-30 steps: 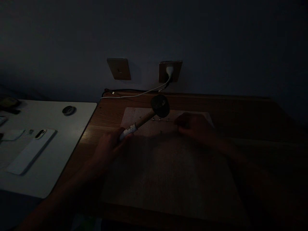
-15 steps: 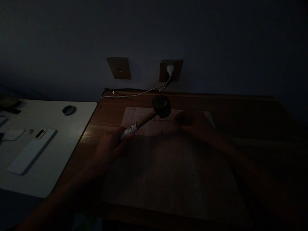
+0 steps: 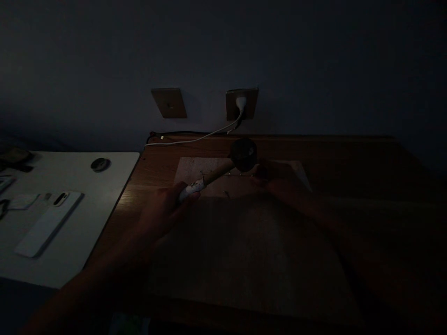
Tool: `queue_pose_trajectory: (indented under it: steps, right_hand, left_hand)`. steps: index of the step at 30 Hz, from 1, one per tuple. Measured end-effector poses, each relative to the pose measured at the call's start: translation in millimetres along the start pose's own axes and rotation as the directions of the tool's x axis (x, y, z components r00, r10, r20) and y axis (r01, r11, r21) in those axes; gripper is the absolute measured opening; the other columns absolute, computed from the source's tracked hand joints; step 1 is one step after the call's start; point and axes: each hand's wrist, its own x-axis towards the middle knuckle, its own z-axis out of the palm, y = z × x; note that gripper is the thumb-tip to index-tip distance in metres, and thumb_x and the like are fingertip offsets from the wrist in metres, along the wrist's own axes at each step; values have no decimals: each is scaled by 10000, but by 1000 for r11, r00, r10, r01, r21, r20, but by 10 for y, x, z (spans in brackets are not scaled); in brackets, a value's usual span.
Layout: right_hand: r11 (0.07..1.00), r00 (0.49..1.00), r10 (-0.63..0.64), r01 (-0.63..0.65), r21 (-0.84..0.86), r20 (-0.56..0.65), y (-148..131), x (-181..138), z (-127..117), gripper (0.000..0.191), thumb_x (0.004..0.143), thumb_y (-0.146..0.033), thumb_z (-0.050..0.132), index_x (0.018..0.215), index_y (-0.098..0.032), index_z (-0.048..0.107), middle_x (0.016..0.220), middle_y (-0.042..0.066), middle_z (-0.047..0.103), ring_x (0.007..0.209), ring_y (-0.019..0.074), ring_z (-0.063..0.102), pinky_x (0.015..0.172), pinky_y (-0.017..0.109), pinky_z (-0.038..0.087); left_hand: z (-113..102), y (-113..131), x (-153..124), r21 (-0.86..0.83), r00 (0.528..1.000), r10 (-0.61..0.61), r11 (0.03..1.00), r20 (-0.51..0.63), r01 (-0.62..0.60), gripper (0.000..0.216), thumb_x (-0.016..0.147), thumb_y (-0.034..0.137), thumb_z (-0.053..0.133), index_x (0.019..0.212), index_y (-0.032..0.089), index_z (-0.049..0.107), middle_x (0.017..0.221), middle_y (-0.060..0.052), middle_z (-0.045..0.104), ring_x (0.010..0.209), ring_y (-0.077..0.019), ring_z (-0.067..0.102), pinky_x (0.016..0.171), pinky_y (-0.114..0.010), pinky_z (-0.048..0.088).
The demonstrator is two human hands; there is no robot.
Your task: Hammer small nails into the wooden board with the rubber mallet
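My left hand (image 3: pixel 165 204) is wrapped round the white-taped handle of a mallet (image 3: pixel 218 173) with a dark, rounded head. The head hovers over the far part of a pale wooden board (image 3: pixel 216 251), just left of my right hand (image 3: pixel 272 176). My right hand's fingers are pinched low at the board, with a small shiny nail (image 3: pixel 252 176) at the fingertips. Several more small nails glint in a row to the left, such as a nail (image 3: pixel 240 175) below the mallet head. A loose nail (image 3: pixel 226 192) seems to lie nearer me. Deep shadow hides much of my right hand.
The board lies on a brown wooden table (image 3: pixel 349 163) against a wall. A white cable (image 3: pixel 199 139) runs along the table's back edge to a wall socket (image 3: pixel 241 104). On the left, a white tabletop (image 3: pixel 87 209) bears a phone (image 3: pixel 49 225) and a dark round item (image 3: pixel 100 164).
The mallet head has shifted slightly right, closer to my right hand. My right hand has come a little left along the nail row, its fingers now near the glinting nail. The view has turned slightly.
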Motion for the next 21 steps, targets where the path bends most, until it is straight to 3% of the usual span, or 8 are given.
queue_pose_trajectory:
  steps: [3,8,13,17,21]
  right_hand:
    - [1000,998,-3,2,-16,-66,54,-50,-28,259,900,-303,762,1149,-280,696,996,73,775,865,278,739,742,415,609]
    - [996,981,-35,18,-91,-189,214,-193,-98,417,804,-208,791,1200,-263,672,1138,122,743,1030,355,716,873,514,609]
    - [997,961,-71,59,-51,-269,161,-358,-105,275,900,-143,629,1143,-248,702,1049,108,733,942,298,713,858,467,602]
    - [962,954,-272,272,-18,-122,-156,-384,75,188,1001,-212,603,1150,-255,708,1085,66,742,961,240,721,873,411,617]
    - [828,859,-503,511,-232,98,-523,-317,314,285,1027,-161,558,1268,-210,703,1243,112,712,1167,266,655,1024,443,577]
  left_hand:
    - [-4,127,82,51,999,38,998,27,-40,465,1000,621,427,905,214,632,674,-29,649,591,-200,617,550,-280,287]
    - [53,206,156,212,994,54,974,95,-74,433,1014,589,459,957,209,657,738,-65,694,642,-231,647,557,-292,277]
    - [44,169,112,169,998,56,984,1,-55,445,1010,607,464,956,215,669,703,-45,682,622,-222,639,557,-291,293]
    - [0,122,84,40,998,29,999,-64,-26,442,990,599,462,886,209,640,592,-3,600,525,-184,585,526,-280,288]
    - [-20,82,55,-8,996,8,1000,-89,-9,432,980,593,468,844,209,611,571,11,573,510,-171,568,522,-272,294]
